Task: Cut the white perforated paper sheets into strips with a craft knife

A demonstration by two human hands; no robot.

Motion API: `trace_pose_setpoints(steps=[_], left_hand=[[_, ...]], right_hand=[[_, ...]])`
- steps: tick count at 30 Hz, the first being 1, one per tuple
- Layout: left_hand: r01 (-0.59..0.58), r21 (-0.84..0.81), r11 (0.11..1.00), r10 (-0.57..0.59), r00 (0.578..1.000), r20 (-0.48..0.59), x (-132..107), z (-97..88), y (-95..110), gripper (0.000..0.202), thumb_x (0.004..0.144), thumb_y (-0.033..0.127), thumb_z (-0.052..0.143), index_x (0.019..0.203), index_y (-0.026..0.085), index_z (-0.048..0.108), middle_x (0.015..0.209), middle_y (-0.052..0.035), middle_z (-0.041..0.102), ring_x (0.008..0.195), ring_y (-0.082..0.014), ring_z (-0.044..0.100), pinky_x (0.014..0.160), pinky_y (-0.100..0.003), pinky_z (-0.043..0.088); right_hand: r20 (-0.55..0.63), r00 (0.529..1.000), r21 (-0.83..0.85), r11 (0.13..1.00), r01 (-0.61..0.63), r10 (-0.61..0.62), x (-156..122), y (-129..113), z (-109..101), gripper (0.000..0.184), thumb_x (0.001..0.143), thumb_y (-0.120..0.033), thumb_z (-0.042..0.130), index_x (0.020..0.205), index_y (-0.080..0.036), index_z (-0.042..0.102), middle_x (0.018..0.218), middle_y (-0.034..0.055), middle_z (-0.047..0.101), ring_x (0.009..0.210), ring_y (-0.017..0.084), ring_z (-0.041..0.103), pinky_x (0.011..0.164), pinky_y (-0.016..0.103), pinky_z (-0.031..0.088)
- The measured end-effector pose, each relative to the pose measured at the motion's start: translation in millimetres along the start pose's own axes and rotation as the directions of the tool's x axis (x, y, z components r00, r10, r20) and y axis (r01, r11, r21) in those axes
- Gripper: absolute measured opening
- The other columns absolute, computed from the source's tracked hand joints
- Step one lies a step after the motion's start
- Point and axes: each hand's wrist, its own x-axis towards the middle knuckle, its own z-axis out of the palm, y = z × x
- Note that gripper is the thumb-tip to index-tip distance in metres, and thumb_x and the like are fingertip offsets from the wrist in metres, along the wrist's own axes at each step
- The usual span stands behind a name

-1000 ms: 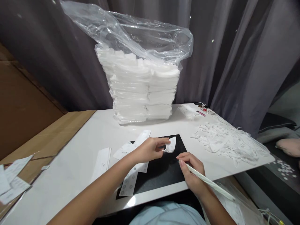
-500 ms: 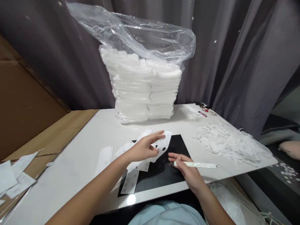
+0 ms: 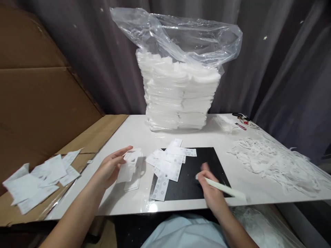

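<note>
My left hand is closed on a thin white printed sheet with small cut-outs. It holds the sheet over a small pile of similar white pieces on the table. My right hand, slightly blurred, grips a slim white pen-like tool above the black mat; whether its tip is a blade or a nib cannot be made out. Several white strips with grey round prints lie overlapping on the mat's left part.
A clear plastic bag of stacked white material stands at the back. Thin white offcuts are heaped at the right. More white pieces lie on the brown cardboard at the left. Keys sit at the far right.
My left hand has moved left from over the mat, carrying the white sheet to the small pile. My right hand still holds the tool over the mat. The view has turned left.
</note>
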Motion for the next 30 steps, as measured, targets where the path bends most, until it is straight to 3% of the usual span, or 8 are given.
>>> trace_pose_setpoints(steps=[3, 7, 13, 16, 19, 22, 24, 30], left_hand=[[0.022, -0.022, 1.0, -0.022, 1.0, -0.008, -3.7, -0.7, -10.4, 0.056, 0.056, 0.016, 0.059, 0.112, 0.017, 0.065, 0.089, -0.0038, 0.069, 0.053, -0.0121, 0.059, 0.044, -0.021, 0.048], [-0.102, 0.205, 0.973, 0.113, 0.993, -0.043, 0.7, 6.3, -27.7, 0.052, 0.073, 0.034, 0.055, 0.12, 0.013, 0.059, 0.103, -0.0107, 0.066, 0.082, -0.0211, 0.067, 0.065, -0.029, 0.055], [-0.268, 0.569, 0.777, 0.334, 0.943, -0.012, 15.1, -0.2, -56.9, 0.049, 0.073, 0.052, 0.06, 0.108, 0.017, 0.066, 0.14, -0.0142, 0.045, 0.129, -0.0346, 0.042, 0.097, -0.045, 0.045], [-0.324, 0.632, 0.704, 0.344, 0.934, 0.096, 18.5, -6.6, -63.7, 0.053, 0.073, 0.06, 0.056, 0.106, 0.02, 0.068, 0.136, -0.0125, 0.051, 0.123, -0.034, 0.049, 0.098, -0.046, 0.045], [-0.432, 0.667, 0.606, 0.355, 0.898, 0.26, 20.6, -13.8, -67.2, 0.057, 0.079, 0.064, 0.049, 0.118, 0.024, 0.063, 0.143, -0.0074, 0.046, 0.13, -0.0319, 0.043, 0.101, -0.043, 0.043], [-0.562, 0.697, 0.445, 0.34, 0.826, 0.449, 25.8, -23.7, -69.1, 0.059, 0.089, 0.06, 0.036, 0.134, 0.025, 0.051, 0.146, -0.0061, 0.042, 0.138, -0.0296, 0.032, 0.104, -0.041, 0.04], [-0.588, 0.715, 0.377, 0.303, 0.808, 0.505, 30.6, -27.2, -66.6, 0.06, 0.091, 0.059, 0.034, 0.139, 0.025, 0.046, 0.146, -0.0071, 0.042, 0.139, -0.0311, 0.028, 0.104, -0.045, 0.039], [-0.576, 0.805, 0.14, 0.368, 0.785, 0.498, 39.8, 25.9, -31.0, 0.049, 0.093, 0.049, 0.038, 0.133, 0.025, 0.052, 0.146, -0.0087, 0.042, 0.141, -0.0373, 0.02, 0.107, -0.061, 0.024]], right_hand=[[-0.122, 0.983, -0.089, 0.988, 0.129, -0.139, 3.9, -0.2, -12.9, 0.036, 0.078, -0.054, 0.063, 0.068, -0.02, 0.059, 0.147, 0.0135, 0.04, 0.138, 0.036, 0.031, 0.106, 0.056, 0.033], [0.295, 0.937, 0.251, 0.93, -0.267, 0.19, 6.0, -3.2, -8.7, 0.031, 0.078, -0.05, 0.063, 0.071, -0.021, 0.055, 0.12, 0.0172, 0.065, 0.113, 0.034, 0.06, 0.094, 0.055, 0.047], [-0.308, 0.926, -0.129, 0.974, 0.187, -0.219, 12.6, -5.8, -11.4, 0.032, 0.077, -0.051, 0.062, 0.066, -0.02, 0.058, 0.147, 0.0095, 0.042, 0.138, 0.032, 0.031, 0.113, 0.053, 0.021], [0.017, 1.0, 0.131, 0.991, 0.008, -0.01, 14.3, -8.2, -11.3, 0.03, 0.077, -0.046, 0.065, 0.066, -0.02, 0.056, 0.139, 0.0117, 0.052, 0.124, 0.033, 0.051, 0.105, 0.053, 0.034], [0.293, 0.916, 0.358, 0.857, -0.37, 0.273, 17.2, -5.5, -6.3, 0.028, 0.072, -0.044, 0.069, 0.069, -0.021, 0.055, 0.111, 0.0142, 0.069, 0.106, 0.034, 0.064, 0.092, 0.054, 0.046], [-0.201, 0.977, 0.238, 0.971, -0.024, 0.073, 19.0, -3.8, -12.0, 0.026, 0.074, -0.044, 0.065, 0.067, -0.022, 0.055, 0.117, 0.0124, 0.066, 0.122, 0.032, 0.052, 0.101, 0.051, 0.039], [-0.443, 0.865, -0.041, 0.969, 0.242, -0.235, 18.9, -6.5, -22.4, 0.024, 0.077, -0.041, 0.063, 0.066, -0.021, 0.055, 0.138, 0.0091, 0.053, 0.135, 0.031, 0.037, 0.11, 0.049, 0.027], [0.095, 0.982, 0.406, 0.894, -0.187, 0.163, 31.5, -8.6, -38.5, 0.025, 0.071, -0.039, 0.068, 0.063, -0.022, 0.052, 0.109, 0.0134, 0.07, 0.108, 0.034, 0.062, 0.093, 0.053, 0.045]])
